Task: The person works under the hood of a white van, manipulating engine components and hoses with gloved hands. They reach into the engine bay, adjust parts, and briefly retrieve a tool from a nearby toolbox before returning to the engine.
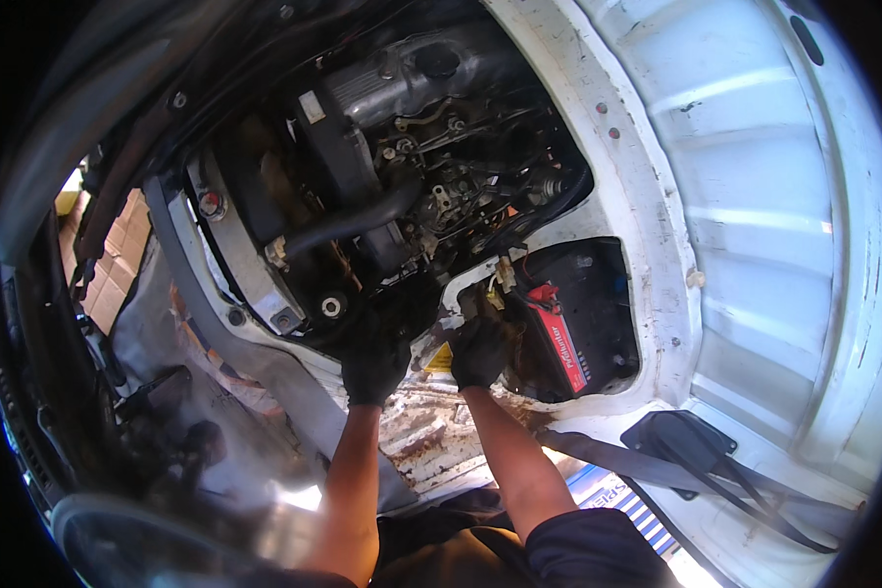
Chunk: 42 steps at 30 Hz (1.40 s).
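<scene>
My left hand point(370, 361), in a black glove, reaches into the dark lower edge of the engine opening point(304, 343), near a metal ring point(331, 307). Its fingers are lost in shadow. My right hand point(479, 355), also black-gloved, is at the rusty white metal edge between engine bay and battery compartment, beside a yellow label point(439, 359) and wiring connectors point(505, 274). I cannot make out its fingers or anything in them. A dark battery point(583, 304) with a red label sits just to its right. The engine point(431, 176) with hoses and metal lines fills the opening above.
A white ribbed panel point(745, 245) rises on the right, with a grey strap point(617, 456) and black cover point(671, 441) below it. A grey floor covering point(206, 402) and dark interior parts point(157, 392) lie at the left. Cardboard point(108, 255) shows at the far left.
</scene>
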Available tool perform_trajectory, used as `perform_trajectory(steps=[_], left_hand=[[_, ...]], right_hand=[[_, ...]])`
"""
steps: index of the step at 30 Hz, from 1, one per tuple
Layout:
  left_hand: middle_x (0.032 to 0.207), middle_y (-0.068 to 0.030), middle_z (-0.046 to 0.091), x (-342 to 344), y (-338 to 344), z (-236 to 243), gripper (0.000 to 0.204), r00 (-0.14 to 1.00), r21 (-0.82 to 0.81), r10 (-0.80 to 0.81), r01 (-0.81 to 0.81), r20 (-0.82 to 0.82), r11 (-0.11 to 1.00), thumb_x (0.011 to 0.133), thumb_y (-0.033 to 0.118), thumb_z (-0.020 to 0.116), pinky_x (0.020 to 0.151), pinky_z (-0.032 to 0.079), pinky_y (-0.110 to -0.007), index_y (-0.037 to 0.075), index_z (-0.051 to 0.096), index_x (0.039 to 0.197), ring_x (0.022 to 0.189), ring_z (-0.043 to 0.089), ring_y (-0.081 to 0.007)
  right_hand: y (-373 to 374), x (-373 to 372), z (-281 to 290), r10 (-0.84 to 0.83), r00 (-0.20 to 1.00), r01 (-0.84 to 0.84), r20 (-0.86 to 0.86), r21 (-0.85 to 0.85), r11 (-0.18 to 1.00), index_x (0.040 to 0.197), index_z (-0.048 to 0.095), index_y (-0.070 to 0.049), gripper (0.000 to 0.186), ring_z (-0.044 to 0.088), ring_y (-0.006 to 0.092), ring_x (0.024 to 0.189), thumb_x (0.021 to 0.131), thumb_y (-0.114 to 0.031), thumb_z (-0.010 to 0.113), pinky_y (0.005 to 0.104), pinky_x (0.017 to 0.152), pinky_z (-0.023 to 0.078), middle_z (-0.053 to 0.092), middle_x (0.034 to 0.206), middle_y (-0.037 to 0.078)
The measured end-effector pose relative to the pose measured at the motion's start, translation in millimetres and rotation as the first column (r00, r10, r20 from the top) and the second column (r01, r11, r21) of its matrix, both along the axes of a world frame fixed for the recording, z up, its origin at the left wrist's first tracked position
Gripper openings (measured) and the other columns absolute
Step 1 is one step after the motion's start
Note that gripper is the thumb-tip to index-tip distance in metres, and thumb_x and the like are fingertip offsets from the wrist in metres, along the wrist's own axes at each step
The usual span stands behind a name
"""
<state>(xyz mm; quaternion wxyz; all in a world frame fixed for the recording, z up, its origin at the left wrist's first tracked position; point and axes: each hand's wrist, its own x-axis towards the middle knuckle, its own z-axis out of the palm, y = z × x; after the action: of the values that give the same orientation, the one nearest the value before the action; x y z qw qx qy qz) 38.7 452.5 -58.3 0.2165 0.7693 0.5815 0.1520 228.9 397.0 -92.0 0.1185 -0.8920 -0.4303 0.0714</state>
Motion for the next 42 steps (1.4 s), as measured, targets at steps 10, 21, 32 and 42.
perform_trajectory(steps=[10, 21, 32, 42], left_hand=[[0.138, -0.0226, 0.067, -5.8, -0.5, -5.4, 0.048, 0.996, 0.059, -0.081, 0.084, -0.048, 0.995, 0.095, 0.029, 0.072, 0.106, 0.054, -0.054, 0.010, 0.067, 0.139, 0.123, 0.066, -0.0440], [0.126, -0.0261, 0.067, -3.2, 2.2, 0.6, 0.038, 0.994, 0.128, -0.107, 0.111, -0.037, 0.986, 0.099, 0.031, 0.068, 0.091, 0.056, -0.055, 0.010, 0.069, 0.131, 0.106, 0.069, -0.0447], [0.099, -0.0179, 0.075, -0.7, 2.6, 0.2, 0.027, 0.995, 0.122, -0.095, 0.093, 0.009, 0.988, 0.101, 0.030, 0.067, 0.076, 0.058, -0.052, 0.018, 0.074, 0.125, 0.086, 0.072, -0.0393], [0.100, -0.0175, 0.076, -2.6, 0.2, 4.4, 0.031, 0.997, 0.283, -0.016, -0.004, 0.069, 0.959, 0.098, 0.033, 0.070, 0.075, 0.060, -0.051, 0.019, 0.076, 0.125, 0.087, 0.074, -0.0379]], right_hand=[[-2.2, 3.6, -0.4, 0.124, 0.992, -0.121, 0.037, -0.084, 0.989, 0.098, 0.063, -0.010, 0.027, 0.059, 0.0409, 0.107, 0.097, -0.036, 0.070, 0.0555, 0.096, 0.047, 0.063, 0.103, 0.015], [-5.9, 6.2, 1.5, 0.174, 0.984, -0.174, 0.047, -0.001, 0.985, 0.116, 0.069, -0.006, 0.039, 0.066, 0.0427, 0.103, 0.098, -0.041, 0.070, 0.0561, 0.086, 0.053, 0.069, 0.112, 0.019], [-7.8, 8.6, -22.2, 0.111, 0.975, -0.147, 0.193, 0.184, 0.972, 0.111, 0.069, -0.006, 0.033, 0.069, 0.0425, 0.097, 0.109, -0.035, 0.053, 0.0547, 0.082, 0.054, 0.070, 0.103, 0.021], [-6.2, 6.5, -17.4, 0.100, 0.979, -0.117, 0.179, 0.088, 0.989, 0.113, 0.068, -0.004, 0.036, 0.070, 0.0420, 0.099, 0.111, -0.035, 0.051, 0.0532, 0.083, 0.056, 0.071, 0.107, 0.023]])
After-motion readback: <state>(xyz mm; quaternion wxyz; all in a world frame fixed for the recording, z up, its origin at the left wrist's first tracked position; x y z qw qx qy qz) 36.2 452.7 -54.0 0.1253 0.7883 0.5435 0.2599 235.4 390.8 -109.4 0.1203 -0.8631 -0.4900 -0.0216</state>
